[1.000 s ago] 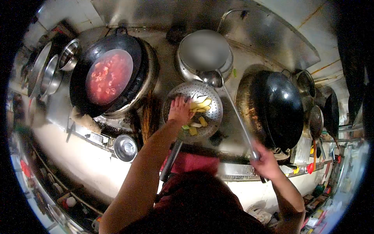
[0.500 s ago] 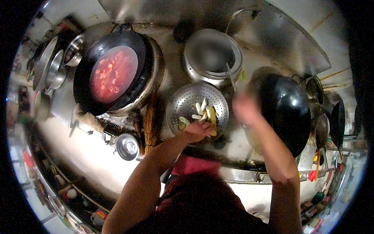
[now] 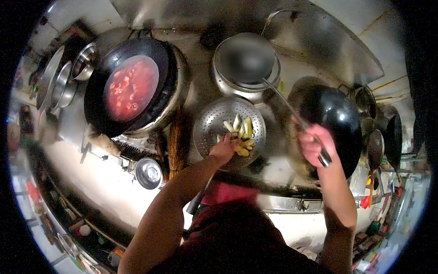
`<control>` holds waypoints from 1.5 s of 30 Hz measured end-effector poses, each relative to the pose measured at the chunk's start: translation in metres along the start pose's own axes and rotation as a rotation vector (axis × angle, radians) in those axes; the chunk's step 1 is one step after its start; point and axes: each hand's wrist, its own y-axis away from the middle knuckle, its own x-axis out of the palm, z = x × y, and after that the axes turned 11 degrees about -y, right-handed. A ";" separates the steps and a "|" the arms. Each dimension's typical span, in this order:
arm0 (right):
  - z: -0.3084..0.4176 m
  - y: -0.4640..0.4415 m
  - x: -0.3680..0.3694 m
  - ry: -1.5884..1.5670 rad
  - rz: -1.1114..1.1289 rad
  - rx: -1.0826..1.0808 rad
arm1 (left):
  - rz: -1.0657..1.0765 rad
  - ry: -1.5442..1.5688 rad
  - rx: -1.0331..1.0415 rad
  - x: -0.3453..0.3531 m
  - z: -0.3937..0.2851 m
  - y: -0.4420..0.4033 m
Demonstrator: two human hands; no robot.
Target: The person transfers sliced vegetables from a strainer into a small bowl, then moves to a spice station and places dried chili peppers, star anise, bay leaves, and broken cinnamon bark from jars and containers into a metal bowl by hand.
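Note:
My left hand reaches into a perforated metal strainer with curled fingers on a small heap of cut pieces. These are pale and yellowish, like scallion lengths and ginger slices; what sits under the fingers is partly hidden. My right hand is wrapped around the long metal handle of a ladle. The ladle slants up to the left, its round end over a metal pot behind the strainer. The pot's top looks blurred.
A black wok with reddish liquid and floating pieces stands at left. Another dark wok is close behind my right hand. A bamboo brush lies left of the strainer. A small metal bowl sits near the front edge.
My right hand has moved right and towards me, and the ladle's handle now shows in it. My left hand has shifted slightly left and up over the pieces, uncovering more slices.

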 end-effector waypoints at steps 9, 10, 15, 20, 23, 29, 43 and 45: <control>-0.064 0.115 0.020 0.116 -0.247 -0.012 | 0.026 -0.159 -0.028 -0.049 -0.024 -0.020; -0.068 0.123 0.009 0.163 -0.291 -0.007 | 0.156 -0.114 -0.092 -0.064 -0.033 -0.020; -0.105 0.142 0.009 0.519 -0.549 -0.072 | -0.064 -0.621 0.142 -0.041 -0.018 -0.031; -0.138 0.154 -0.010 0.925 -0.591 -0.225 | -0.273 -0.529 0.074 -0.036 -0.029 -0.017; -0.146 0.159 -0.023 1.151 -0.602 -0.254 | -0.405 -0.653 0.085 -0.016 -0.019 -0.032; -0.146 0.156 -0.064 1.712 -0.689 -0.321 | -0.358 -0.601 0.255 -0.028 -0.011 -0.034; -0.174 0.129 -0.253 1.565 -0.684 -0.127 | -0.619 0.357 -0.006 -0.096 0.051 0.041; -0.168 0.120 -0.251 1.956 -0.751 0.028 | -0.886 -0.046 0.004 -0.121 0.048 0.107</control>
